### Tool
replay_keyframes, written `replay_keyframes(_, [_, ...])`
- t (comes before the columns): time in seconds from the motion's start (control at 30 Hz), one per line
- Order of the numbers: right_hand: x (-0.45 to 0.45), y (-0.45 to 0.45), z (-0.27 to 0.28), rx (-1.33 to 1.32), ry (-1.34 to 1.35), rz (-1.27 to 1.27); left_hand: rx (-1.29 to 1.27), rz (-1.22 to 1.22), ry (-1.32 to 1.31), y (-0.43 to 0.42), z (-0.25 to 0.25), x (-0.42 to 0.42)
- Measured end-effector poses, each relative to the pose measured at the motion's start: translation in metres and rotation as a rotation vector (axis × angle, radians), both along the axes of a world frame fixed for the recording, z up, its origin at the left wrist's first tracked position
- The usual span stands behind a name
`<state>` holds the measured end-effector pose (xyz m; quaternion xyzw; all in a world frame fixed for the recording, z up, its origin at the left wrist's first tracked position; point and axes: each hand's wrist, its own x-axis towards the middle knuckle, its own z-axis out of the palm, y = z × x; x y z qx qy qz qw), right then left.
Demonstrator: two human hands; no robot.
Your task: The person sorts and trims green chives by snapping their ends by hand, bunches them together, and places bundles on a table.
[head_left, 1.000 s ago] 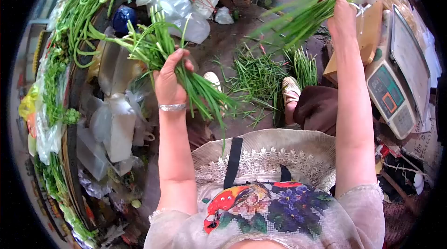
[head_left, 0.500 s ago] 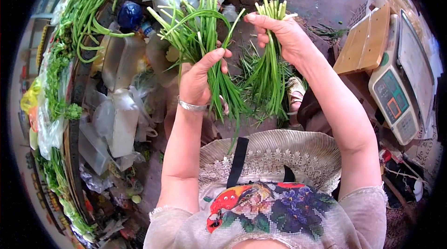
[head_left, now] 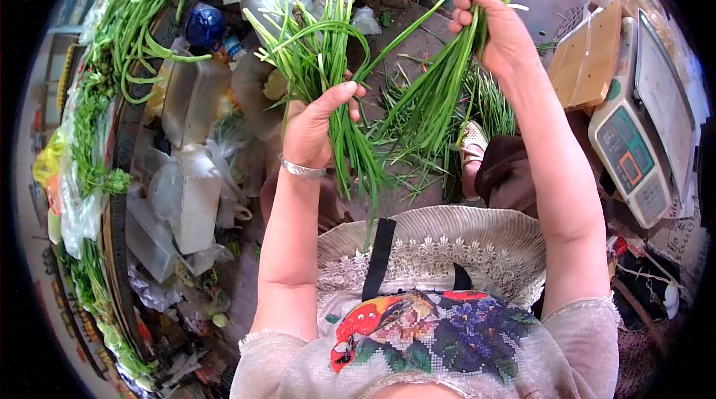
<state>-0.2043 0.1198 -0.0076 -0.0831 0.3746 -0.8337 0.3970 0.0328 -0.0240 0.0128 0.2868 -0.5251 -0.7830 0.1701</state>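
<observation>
My left hand point(head_left: 317, 127) is closed around a loose bunch of garlic chives point(head_left: 317, 52), pale cut ends fanned upward and green tips hanging below. A silver bangle is on that wrist. Up and to the right, my right hand point(head_left: 503, 30) grips a second, neater bunch of chives point(head_left: 440, 86) near its pale ends, the leaves trailing down-left. Between its thumb and fingertips it also pinches the end of a single chive stalk point(head_left: 410, 35), which stretches across from the left bunch. Both bunches are held in the air above the floor.
Cut chives point(head_left: 492, 104) lie on the floor by a sandalled foot point(head_left: 473, 149). A digital scale point(head_left: 632, 149) and a tan board point(head_left: 585, 56) stand at right. Left are long green beans point(head_left: 153, 0), leafy herbs point(head_left: 93, 112), plastic bags and a white box point(head_left: 200, 198).
My right hand has moved up and right with its bunch, drawing one stalk out from the left bunch. My left hand has barely moved.
</observation>
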Motion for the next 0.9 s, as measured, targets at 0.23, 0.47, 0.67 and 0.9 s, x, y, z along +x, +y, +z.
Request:
replay_keyframes(0.23, [0.000, 0.007, 0.027, 0.090, -0.057, -0.147, 0.078, -0.014, -0.063, 0.004, 0.004, 0.001])
replay_keyframes(0.47, [0.011, -0.004, 0.010, 0.127, 0.105, 0.054, -0.096, -0.150, -0.129, 0.013, 0.008, -0.001])
replay_keyframes(0.67, [0.024, -0.010, 0.009, 0.152, 0.149, 0.171, -0.067, -0.183, -0.147, 0.014, 0.007, -0.002])
replay_keyframes(0.9, [0.032, -0.012, 0.007, 0.086, 0.084, 0.211, -0.100, -0.166, -0.155, 0.019, 0.007, -0.004])
